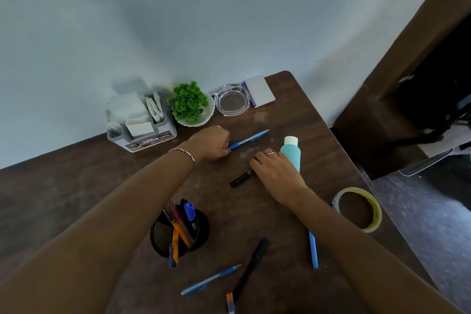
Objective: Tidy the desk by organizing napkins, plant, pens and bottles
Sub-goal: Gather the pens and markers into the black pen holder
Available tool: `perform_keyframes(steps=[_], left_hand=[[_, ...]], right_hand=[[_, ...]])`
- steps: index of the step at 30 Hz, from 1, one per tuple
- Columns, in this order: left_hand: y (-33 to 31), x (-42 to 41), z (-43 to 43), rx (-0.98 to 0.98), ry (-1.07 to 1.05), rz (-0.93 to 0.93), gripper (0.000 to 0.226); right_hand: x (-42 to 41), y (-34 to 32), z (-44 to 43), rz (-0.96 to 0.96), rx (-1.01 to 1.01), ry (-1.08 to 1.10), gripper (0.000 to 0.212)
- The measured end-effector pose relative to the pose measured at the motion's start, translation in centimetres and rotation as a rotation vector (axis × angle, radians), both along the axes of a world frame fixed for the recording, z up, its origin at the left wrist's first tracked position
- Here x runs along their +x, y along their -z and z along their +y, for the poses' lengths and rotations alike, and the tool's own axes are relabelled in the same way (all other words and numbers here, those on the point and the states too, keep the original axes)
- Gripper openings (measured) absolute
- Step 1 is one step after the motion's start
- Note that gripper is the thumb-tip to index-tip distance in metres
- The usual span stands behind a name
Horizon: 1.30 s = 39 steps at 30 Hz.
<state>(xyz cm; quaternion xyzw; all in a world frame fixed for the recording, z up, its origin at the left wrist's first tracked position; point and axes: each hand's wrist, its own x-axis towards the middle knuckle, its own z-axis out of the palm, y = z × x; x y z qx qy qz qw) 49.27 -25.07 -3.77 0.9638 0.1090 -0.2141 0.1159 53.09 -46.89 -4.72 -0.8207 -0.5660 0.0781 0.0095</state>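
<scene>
Holds the near end of a blue pen (248, 139) in the left grip (211, 143), fingers curled tight round it, pen flat on the tabletop (76, 199) near the plant (190, 102). Covers one end of a black marker (240, 179) with the right grip (277, 173), fingers bent down onto it; cannot tell whether closed round it. Sits just beside a teal bottle (291, 151). Shows loose pens (210, 280) near a mesh pen holder (163, 232), napkins (127, 107) in a grey caddy (150, 141).
</scene>
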Motion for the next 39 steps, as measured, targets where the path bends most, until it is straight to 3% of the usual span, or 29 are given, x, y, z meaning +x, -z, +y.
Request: perform_keyframes(steps=[5, 8, 12, 16, 18, 22, 25, 27, 32, 39], left_hand=[[-1.3, -0.6, 0.1, -0.034, -0.094, -0.073, 0.021], [-3.2, -1.9, 0.5, -0.105, -0.206, -0.176, 0.017], [-6.6, -5.3, 0.8, -0.240, -0.410, -0.360, 0.011], [-10.1, -10.9, -0.3, -0.445, -0.642, -0.620, 0.016], [-11.5, -14.1, -1.5, -0.548, -0.731, -0.733, 0.012], [-13.1, -19.6, -4.4, -0.619, -0.875, -0.902, 0.007], [-14.1, -22.3, -5.9, -0.605, -0.953, -0.977, 0.010], [-14.7, -23.9, -6.7, -0.597, -0.995, -1.041, 0.011], [-15.0, -27.0, -8.2, -0.567, -1.068, -1.186, 0.009], [-11.9, -27.8, -9.5, -0.296, -1.036, -1.004, 0.009]], right_hand=[[-0.1, -0.7, 0.5, -0.052, 0.012, -0.050, 0.048], [-0.3, -1.5, 0.7, 0.020, 0.120, 0.031, 0.033], [-1.2, -3.3, 0.9, 0.361, 0.384, 0.306, 0.019], [-2.7, -5.8, 0.4, 0.629, 0.642, 0.418, 0.008], [-3.4, -7.2, 0.1, 0.741, 0.749, 0.452, 0.012], [-5.8, -9.4, -0.1, 0.953, 0.920, 0.434, 0.048], [-7.6, -10.6, -0.4, 0.977, 0.926, 0.373, 0.082], [-8.5, -10.9, -0.6, 0.995, 0.923, 0.322, 0.091], [-10.5, -11.4, -0.7, 0.891, 0.830, 0.164, 0.081], [-13.5, -9.6, 0.0, 0.639, 0.719, -0.035, 0.068]])
